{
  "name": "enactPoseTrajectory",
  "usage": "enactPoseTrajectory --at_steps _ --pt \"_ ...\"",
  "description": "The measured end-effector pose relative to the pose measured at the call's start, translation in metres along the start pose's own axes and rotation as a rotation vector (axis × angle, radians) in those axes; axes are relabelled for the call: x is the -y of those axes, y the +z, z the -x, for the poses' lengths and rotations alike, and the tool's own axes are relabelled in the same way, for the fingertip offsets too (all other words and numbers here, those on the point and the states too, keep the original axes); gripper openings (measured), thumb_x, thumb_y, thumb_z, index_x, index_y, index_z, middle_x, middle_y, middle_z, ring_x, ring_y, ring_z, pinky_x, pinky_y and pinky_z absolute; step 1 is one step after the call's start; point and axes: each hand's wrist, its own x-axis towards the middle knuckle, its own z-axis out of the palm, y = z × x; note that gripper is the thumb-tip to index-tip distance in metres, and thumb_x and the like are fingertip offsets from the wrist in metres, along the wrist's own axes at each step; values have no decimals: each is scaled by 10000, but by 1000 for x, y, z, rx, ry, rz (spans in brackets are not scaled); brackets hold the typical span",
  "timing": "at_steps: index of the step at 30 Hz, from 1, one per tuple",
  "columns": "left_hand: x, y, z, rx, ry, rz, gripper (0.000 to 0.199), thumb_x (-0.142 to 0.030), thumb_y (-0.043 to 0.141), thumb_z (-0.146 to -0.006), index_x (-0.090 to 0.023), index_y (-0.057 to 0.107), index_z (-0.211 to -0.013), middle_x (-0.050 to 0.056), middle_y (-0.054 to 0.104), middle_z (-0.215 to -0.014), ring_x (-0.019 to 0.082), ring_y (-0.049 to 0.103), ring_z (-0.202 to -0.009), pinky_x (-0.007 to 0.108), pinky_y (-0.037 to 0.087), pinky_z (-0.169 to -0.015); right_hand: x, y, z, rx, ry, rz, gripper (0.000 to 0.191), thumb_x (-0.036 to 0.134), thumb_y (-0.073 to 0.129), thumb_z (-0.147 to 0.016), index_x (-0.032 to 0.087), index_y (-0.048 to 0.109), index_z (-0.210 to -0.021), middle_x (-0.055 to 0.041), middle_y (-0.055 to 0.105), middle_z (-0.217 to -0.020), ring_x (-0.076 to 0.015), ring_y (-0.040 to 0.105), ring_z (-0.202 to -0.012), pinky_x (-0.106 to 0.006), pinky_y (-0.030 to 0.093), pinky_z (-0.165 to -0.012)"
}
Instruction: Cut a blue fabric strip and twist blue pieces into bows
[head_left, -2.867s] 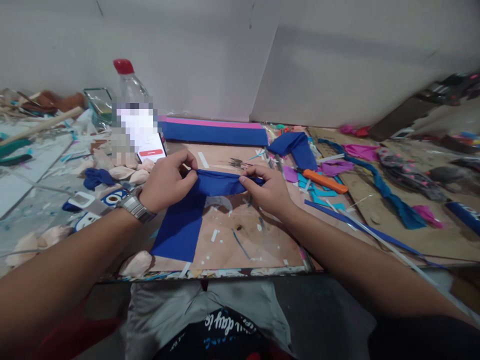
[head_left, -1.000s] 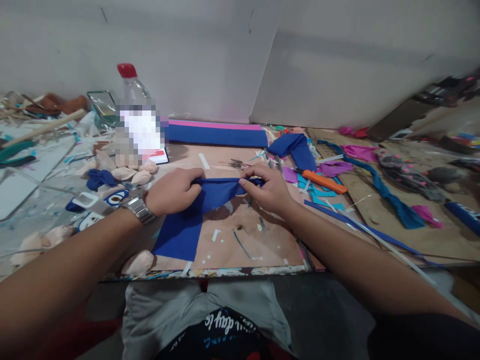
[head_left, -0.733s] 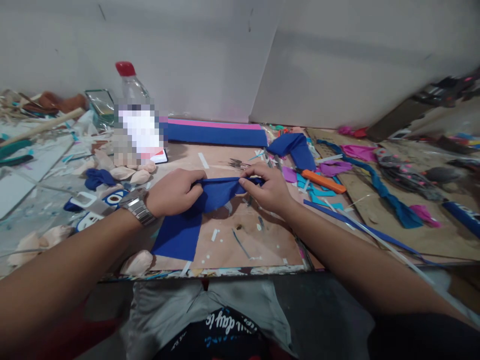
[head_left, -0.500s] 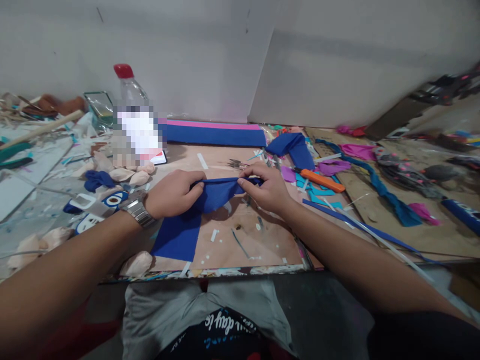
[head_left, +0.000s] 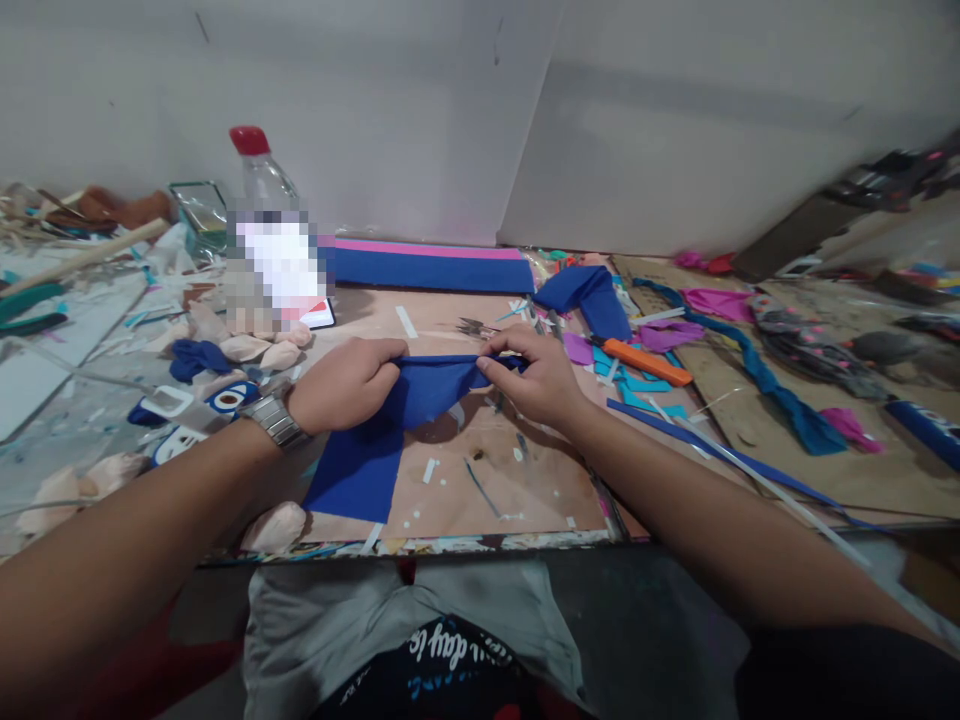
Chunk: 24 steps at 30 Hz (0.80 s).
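Note:
A blue fabric strip (head_left: pixel 435 388) is stretched between my two hands above the wooden board, its upper edge rolled or folded over. My left hand (head_left: pixel 349 382) pinches that edge at the left, and my right hand (head_left: pixel 531 378) pinches it at the right between thumb and fingers. The strip's loose end hangs down and lies on the board below my left hand. Behind my hands, small metal scissors or tweezers (head_left: pixel 472 327), hard to make out, rest on the board.
Folded blue fabric (head_left: pixel 592 300) and an orange cutter (head_left: pixel 646 361) lie to the right. A red-capped bottle (head_left: pixel 259 165) stands at the back left, behind a lit phone (head_left: pixel 281 265). Pale fabric pieces (head_left: pixel 274 527) and blue-and-white spools (head_left: pixel 232 397) are at the left.
My left hand has shifted slightly left and its thumb is drawn in along the edge. My right hand has barely moved.

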Motion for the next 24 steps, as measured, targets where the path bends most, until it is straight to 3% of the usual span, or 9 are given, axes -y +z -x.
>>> enactPoseTrajectory --at_steps 3,7,11,16,20,24 --pt "-2 0 1 24 -5 2 161 -260 386 -903 -212 512 -814 58 635 -827 243 577 -790 361 365 -741 0 0 0 0 -2 4 57 242 685 -866 208 710 -827 -34 737 -835 -219 671 -830 -363 490 -796" --pt "-4 0 2 6 -18 9 296 -377 345 -999 -215 475 -788 41 581 -762 224 542 -743 352 336 -716 2 -1 0 -2 -8 13 60 244 686 -865 208 710 -823 -34 734 -826 -218 667 -827 -355 493 -785" --pt "-6 -1 2 -10 -16 25 343 -382 328 -1029 -210 451 -759 25 541 -720 199 505 -702 341 310 -691 3 0 1 6 -15 -2 50 236 687 -867 206 712 -835 -34 733 -831 -212 666 -823 -353 496 -784" --pt "-9 -1 4 108 79 76 422 -445 350 -1053 -188 524 -768 16 565 -710 169 502 -674 327 309 -672 9 3 4 93 -89 -26 76 243 674 -890 207 697 -827 -30 731 -820 -198 654 -792 -361 494 -793" --pt "-12 0 6 217 161 83 409 -469 399 -1052 -173 637 -899 35 656 -792 166 551 -702 315 331 -679 14 5 6 162 -125 -41 72 246 672 -906 208 701 -853 -37 730 -832 -197 659 -806 -370 498 -808" --pt "-16 4 8 251 169 112 402 -461 401 -1058 -180 682 -992 51 709 -876 173 591 -750 308 356 -700 18 8 9 221 -144 -64 76 255 667 -919 215 706 -867 -41 723 -826 -197 653 -800 -370 505 -782"
